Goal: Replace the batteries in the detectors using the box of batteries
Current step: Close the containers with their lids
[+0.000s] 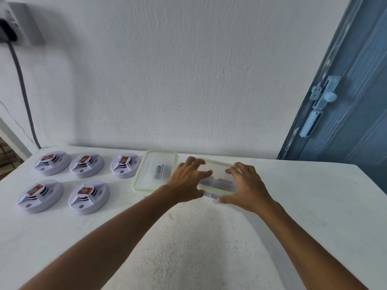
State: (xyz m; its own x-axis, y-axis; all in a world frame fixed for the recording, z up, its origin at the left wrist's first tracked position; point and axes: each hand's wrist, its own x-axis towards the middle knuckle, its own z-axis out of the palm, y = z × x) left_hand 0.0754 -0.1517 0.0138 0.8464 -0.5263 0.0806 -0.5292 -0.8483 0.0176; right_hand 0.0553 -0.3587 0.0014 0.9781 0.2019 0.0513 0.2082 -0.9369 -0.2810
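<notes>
Several white round detectors lie on the white table at the left, each with a red battery showing on top; one is at the front, another at the back. A clear plastic lid with a green rim lies flat beside them with a few batteries on it. Right of the lid stands the clear box of batteries. My left hand and my right hand flank the box with fingers spread and bent, touching its sides; the image is blurred there.
A white wall rises behind the table. A blue door with a latch stands at the right. A dark cable hangs from a wall socket at the upper left. The table's right edge runs close to the door.
</notes>
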